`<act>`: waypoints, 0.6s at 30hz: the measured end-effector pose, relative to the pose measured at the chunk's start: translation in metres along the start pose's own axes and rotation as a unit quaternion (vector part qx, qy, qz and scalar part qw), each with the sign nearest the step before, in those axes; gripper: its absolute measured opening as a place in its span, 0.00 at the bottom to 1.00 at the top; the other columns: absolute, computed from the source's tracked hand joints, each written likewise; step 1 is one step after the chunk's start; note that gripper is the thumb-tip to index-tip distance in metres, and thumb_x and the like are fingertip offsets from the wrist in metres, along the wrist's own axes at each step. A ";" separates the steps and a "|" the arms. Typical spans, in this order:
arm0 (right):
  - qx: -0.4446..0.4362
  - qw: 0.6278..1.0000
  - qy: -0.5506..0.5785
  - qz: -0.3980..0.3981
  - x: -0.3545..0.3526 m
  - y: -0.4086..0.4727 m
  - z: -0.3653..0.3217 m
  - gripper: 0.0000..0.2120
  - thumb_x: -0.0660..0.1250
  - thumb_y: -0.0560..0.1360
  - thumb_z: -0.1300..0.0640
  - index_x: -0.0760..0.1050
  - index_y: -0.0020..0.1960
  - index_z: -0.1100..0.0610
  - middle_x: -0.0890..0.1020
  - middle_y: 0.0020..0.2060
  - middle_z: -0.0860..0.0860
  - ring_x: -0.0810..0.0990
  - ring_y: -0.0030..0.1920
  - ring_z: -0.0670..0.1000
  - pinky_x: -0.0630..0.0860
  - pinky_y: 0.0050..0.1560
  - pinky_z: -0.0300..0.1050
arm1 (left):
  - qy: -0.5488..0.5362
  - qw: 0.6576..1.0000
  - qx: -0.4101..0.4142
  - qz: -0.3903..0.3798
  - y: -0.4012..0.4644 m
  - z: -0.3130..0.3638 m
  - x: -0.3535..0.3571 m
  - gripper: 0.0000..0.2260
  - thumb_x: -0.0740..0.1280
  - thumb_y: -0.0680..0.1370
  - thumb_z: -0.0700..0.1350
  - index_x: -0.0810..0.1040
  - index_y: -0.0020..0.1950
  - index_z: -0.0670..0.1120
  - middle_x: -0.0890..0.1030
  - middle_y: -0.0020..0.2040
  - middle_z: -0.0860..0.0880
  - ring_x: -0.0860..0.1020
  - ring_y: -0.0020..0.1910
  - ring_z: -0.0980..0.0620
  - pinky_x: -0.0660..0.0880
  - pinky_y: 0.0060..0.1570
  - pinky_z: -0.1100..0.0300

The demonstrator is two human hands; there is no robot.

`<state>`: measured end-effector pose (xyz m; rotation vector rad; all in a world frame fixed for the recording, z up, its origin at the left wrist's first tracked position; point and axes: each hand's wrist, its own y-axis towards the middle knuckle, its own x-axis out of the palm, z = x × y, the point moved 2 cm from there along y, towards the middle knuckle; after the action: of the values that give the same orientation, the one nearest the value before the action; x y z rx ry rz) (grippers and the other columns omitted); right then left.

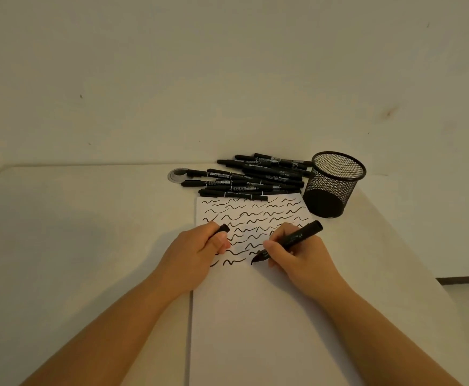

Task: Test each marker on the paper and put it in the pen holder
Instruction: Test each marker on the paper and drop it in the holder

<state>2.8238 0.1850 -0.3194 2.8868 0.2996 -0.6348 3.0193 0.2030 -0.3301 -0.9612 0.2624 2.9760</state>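
1 short wavy stroke is all this test needs, so the right hand (294, 253), its fingers curled round the marker (289, 242), should drag the tip lightly over bare paper (255, 316) while the left hand (197, 252) grips the cap (223, 228) (pen holder (333, 185) looks empty).

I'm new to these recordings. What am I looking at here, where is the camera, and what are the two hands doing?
There is no machine here: a camera worn on the person's head looks down at their own bare hands over a pale table. The right hand grips an uncapped black marker, its tip on the paper below rows of black squiggles. The left hand holds what looks like its cap. Behind the paper lies a pile of capped markers, beside a black mesh pen holder that looks empty.
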 end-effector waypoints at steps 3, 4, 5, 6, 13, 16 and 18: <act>0.009 1.000 0.009 0.025 -0.002 0.000 0.003 0.10 0.67 0.72 0.56 0.73 0.33 0.53 0.78 0.24 0.48 0.73 0.26 0.41 0.70 0.28 0.32 | -0.005 1.000 0.000 -0.001 0.000 0.000 0.000 0.13 0.56 0.80 0.46 0.73 0.37 0.53 0.81 0.40 0.57 0.78 0.43 0.68 0.74 0.46 0.63; 0.016 0.999 0.003 0.031 -0.003 0.000 0.004 0.10 0.67 0.72 0.56 0.73 0.33 0.53 0.77 0.23 0.48 0.72 0.26 0.41 0.70 0.28 0.34 | -0.004 1.000 0.000 0.000 0.000 0.000 0.000 0.13 0.56 0.80 0.46 0.73 0.37 0.53 0.81 0.40 0.58 0.78 0.43 0.67 0.75 0.47 0.62; 0.020 0.999 -0.011 0.043 -0.006 0.000 0.005 0.10 0.66 0.72 0.56 0.73 0.33 0.54 0.77 0.23 0.47 0.72 0.25 0.41 0.70 0.28 0.36 | -0.004 1.000 -0.002 0.001 0.000 0.000 0.000 0.13 0.56 0.80 0.47 0.72 0.36 0.54 0.81 0.41 0.58 0.78 0.43 0.66 0.75 0.47 0.61; 0.022 0.997 -0.026 0.065 -0.009 0.001 0.006 0.10 0.66 0.72 0.56 0.72 0.32 0.54 0.77 0.23 0.47 0.72 0.25 0.41 0.69 0.29 0.38 | -0.004 1.000 -0.004 0.001 0.000 0.000 0.000 0.13 0.57 0.80 0.47 0.72 0.36 0.54 0.81 0.41 0.58 0.79 0.43 0.65 0.76 0.48 0.60; 0.013 0.963 0.103 0.250 -0.037 0.003 -0.005 0.05 0.68 0.72 0.53 0.75 0.38 0.50 0.77 0.24 0.47 0.74 0.25 0.43 0.71 0.28 0.37 | 0.010 1.000 0.006 -0.009 0.000 0.001 -0.001 0.09 0.59 0.78 0.49 0.74 0.39 0.55 0.81 0.38 0.56 0.79 0.41 0.62 0.74 0.41 0.62; 0.093 0.947 0.274 0.139 -0.027 0.013 -0.013 0.05 0.67 0.73 0.56 0.76 0.40 0.55 0.72 0.21 0.47 0.68 0.22 0.44 0.67 0.22 0.36 | 0.019 1.000 0.007 -0.012 0.000 0.000 0.000 0.08 0.61 0.77 0.52 0.75 0.40 0.53 0.81 0.37 0.48 0.77 0.36 0.52 0.74 0.39 0.53; 0.124 0.924 0.355 0.068 -0.015 0.022 -0.021 0.07 0.65 0.74 0.57 0.76 0.38 0.57 0.71 0.21 0.48 0.66 0.21 0.45 0.64 0.20 0.36 | 0.011 1.000 0.010 -0.011 0.000 -0.001 -0.001 0.08 0.61 0.77 0.52 0.76 0.40 0.54 0.80 0.36 0.47 0.74 0.32 0.55 0.72 0.36 0.57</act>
<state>2.8238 0.1658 -0.2910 3.2335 0.1004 0.4579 3.0202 0.2031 -0.3302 -0.9871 0.2794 2.9384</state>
